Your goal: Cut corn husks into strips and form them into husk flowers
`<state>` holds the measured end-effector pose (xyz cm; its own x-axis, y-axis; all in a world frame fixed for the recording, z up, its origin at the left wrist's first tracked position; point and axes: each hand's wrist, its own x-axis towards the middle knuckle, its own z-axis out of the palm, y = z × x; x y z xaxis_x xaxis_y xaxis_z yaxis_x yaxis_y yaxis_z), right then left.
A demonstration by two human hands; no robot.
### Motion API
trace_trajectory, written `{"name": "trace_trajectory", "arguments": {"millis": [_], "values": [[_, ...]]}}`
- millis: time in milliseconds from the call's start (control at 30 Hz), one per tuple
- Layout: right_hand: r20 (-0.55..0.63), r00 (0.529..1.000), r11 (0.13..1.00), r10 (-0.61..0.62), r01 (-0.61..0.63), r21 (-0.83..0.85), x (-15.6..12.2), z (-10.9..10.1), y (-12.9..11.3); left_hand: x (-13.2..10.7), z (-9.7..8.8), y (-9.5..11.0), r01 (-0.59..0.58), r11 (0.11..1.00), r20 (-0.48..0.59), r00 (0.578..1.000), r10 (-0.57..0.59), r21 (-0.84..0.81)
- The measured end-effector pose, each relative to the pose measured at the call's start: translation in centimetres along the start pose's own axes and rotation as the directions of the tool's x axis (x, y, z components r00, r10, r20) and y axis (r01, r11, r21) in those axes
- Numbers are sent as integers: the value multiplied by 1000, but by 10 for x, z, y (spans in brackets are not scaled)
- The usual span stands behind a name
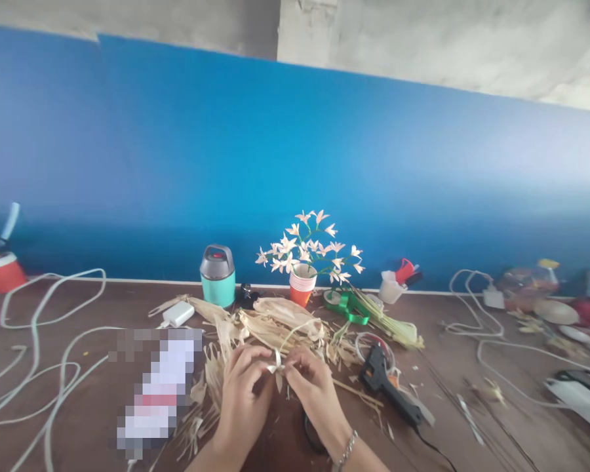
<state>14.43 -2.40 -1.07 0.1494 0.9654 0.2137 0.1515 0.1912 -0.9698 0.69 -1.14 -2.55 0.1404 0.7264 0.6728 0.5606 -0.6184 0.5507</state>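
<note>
My left hand and my right hand meet over the front middle of the table, fingertips pinched. Between them is a small pale corn-husk flower, its strips pointing up, sideways and down. Both hands grip it, the left by one side, the right near its centre. A thin pale-green strand curves up from the right fingertips; where it joins is hidden. Dried corn husks lie heaped just behind my hands. Beyond them, finished white flowers on green stems stand in a stack of paper cups.
A black glue gun lies right of my hands, near green tape and a bundle of pale-green stems. At left are a blurred-out flat object, a white adapter, a turquoise canister and looping white cables.
</note>
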Motion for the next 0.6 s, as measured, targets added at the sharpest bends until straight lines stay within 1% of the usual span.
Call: {"name": "trace_trajectory", "arguments": {"millis": [100, 233, 467, 600], "values": [[-13, 1000, 1000, -10, 10, 4, -1, 1, 1, -1, -1, -3, -15, 1000, 18, 1000, 15, 4], [11, 1000, 1000, -3, 3, -6, -4, 1, -2, -2, -1, -5, -19, 999, 26, 999, 18, 28], [49, 995, 995, 90, -92, 28, -7, -1, -1, -5, -1, -4, -3, 999, 20, 1000, 3, 33], [69, 992, 993, 109, -111, 32, -8, -2, 2, -5, -1, -3, 3, 1000, 24, 1000, -3, 25]]}}
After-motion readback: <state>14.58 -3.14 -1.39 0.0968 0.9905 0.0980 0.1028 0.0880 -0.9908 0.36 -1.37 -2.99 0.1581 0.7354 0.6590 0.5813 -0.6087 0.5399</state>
